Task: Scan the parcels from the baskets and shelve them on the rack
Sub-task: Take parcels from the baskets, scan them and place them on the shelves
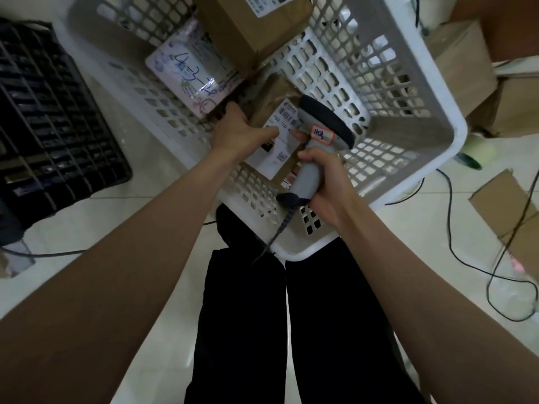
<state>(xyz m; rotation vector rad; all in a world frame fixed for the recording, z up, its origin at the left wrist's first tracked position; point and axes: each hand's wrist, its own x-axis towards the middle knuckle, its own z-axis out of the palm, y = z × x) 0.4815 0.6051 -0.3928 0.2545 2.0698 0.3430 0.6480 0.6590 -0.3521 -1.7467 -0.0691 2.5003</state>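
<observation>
Your left hand (pixel 243 132) grips the near-left edge of a brown parcel (pixel 275 132) inside the white basket (pixel 423 112), thumb lying across its white label. Your right hand (pixel 323 185) is wrapped round the grey scanner (pixel 318 141), whose head sits just over that label. A pink bagged parcel (pixel 189 74) and a cardboard box (pixel 250 21) lie farther in the basket; a black crate (pixel 49 121) stands left.
</observation>
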